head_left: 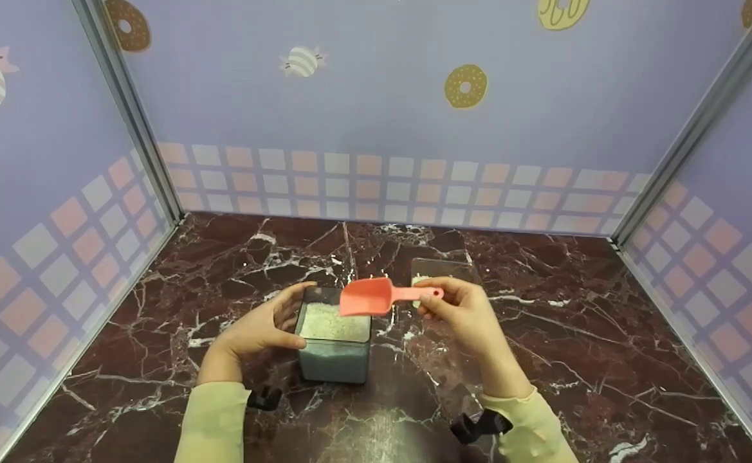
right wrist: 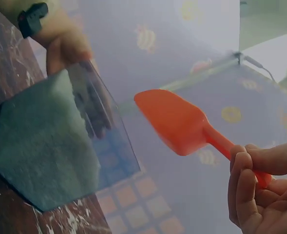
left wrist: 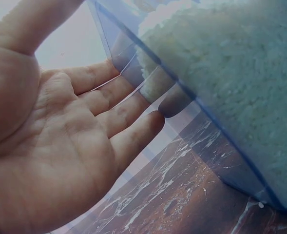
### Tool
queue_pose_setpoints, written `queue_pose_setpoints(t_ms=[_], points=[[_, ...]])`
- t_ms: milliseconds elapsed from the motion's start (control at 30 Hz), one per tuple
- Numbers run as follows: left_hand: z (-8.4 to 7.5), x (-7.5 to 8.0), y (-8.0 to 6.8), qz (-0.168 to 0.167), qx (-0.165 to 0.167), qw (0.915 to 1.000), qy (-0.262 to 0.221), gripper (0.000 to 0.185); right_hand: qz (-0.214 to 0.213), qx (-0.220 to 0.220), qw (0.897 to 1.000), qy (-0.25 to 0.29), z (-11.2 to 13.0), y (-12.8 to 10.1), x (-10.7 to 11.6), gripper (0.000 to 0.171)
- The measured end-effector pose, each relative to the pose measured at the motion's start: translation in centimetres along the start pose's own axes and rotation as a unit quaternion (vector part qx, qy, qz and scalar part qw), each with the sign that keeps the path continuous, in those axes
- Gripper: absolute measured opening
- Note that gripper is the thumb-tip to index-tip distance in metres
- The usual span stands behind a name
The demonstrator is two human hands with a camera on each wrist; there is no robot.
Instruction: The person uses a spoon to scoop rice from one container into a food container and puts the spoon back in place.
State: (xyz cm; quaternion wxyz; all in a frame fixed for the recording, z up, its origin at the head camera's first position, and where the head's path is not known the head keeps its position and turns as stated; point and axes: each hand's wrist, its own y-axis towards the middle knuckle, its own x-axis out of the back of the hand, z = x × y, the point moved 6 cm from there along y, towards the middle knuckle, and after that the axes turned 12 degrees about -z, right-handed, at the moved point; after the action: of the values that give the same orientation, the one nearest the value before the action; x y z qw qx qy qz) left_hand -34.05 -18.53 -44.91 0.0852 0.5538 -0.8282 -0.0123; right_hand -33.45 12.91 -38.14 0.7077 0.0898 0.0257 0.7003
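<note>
A clear square container (head_left: 336, 360) of white rice (head_left: 334, 323) stands on the marbled table. My left hand (head_left: 263, 328) holds its left side, thumb at the near corner and index finger by the far rim. In the left wrist view, the fingertips of that hand meet the clear wall. An orange-pink scoop (head_left: 368, 297) hangs level above the container's right rim, its blade pointing left. No rice shows in the blade. My right hand (head_left: 462, 312) pinches the end of the scoop's handle between thumb and fingers, as the right wrist view also shows.
Behind my right hand is a second clear container (head_left: 443, 265), partly hidden, with something pale in it. Patterned panels (head_left: 376, 116) wall in the dark red table (head_left: 581, 334) at the back and both sides. Each wrist wears a black strap mount.
</note>
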Motion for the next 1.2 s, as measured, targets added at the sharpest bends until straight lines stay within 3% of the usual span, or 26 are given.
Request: queue_pose_setpoints(t_ms=[200, 400, 600, 967, 1200], points=[[-0.1, 0.1, -0.1, -0.006, -0.001, 1.0000, 0.004, 0.108, 0.041, 0.013, 0.998, -0.037, 1.0, -0.9, -2.9, 0.021], [0.0, 0.1, -0.2, -0.012, 0.007, 0.9998, 0.010, 0.108, 0.076, 0.039, 0.985, -0.151, 2.9, -1.2, -4.9, 0.014], [-0.1, 0.1, -0.1, -0.007, 0.004, 0.9999, 0.010, 0.107, 0.095, 0.033, 0.975, -0.199, 3.1, -0.8, -6.2, 0.012], [0.0, 0.1, 0.1, 0.001, -0.003, 0.9998, 0.019, 0.105, 0.095, -0.021, 0.991, -0.096, -1.5, -0.3, -7.2, 0.018], [0.0, 0.1, 0.1, 0.001, 0.003, 0.9999, 0.016, 0.106, 0.104, -0.050, 0.993, -0.028, -2.3, -0.6, -8.0, 0.020]])
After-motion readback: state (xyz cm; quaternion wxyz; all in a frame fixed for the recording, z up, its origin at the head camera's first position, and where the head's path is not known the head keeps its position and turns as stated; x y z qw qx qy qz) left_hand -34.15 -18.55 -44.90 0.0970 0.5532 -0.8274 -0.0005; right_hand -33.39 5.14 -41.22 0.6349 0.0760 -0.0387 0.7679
